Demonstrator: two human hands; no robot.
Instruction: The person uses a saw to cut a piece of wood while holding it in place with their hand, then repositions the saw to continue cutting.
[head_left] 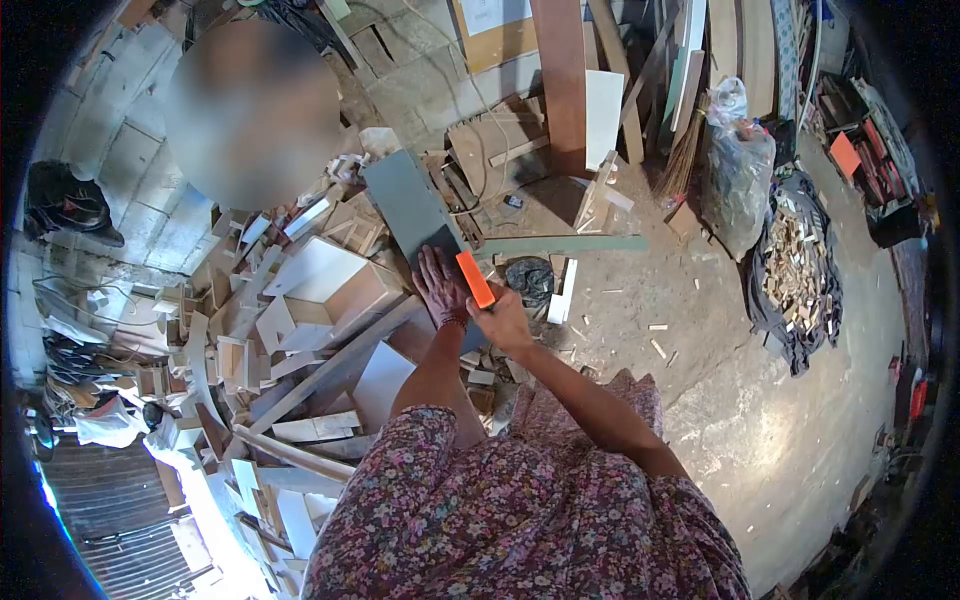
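My left hand (437, 284) lies palm down with its fingers stretched out on a long grey board (408, 200), pressing near the end closest to me. Just to the right of it, my right hand (503, 320) is closed around a tool with a bright orange body (475, 279). The orange part stands up from the fist beside the board's right edge, close to my left wrist. I cannot tell what kind of tool it is, as its other end is hidden. A thin green strip of board (565, 243) lies just beyond the hands.
Wood offcuts and pale panels (315, 270) pile up on the left. Tall boards (560, 85) lean at the back. A clear plastic bag (738, 185), a broom (682, 165) and a dark sack of wood scraps (800, 270) stand right. A black shoe (75, 205) shows far left.
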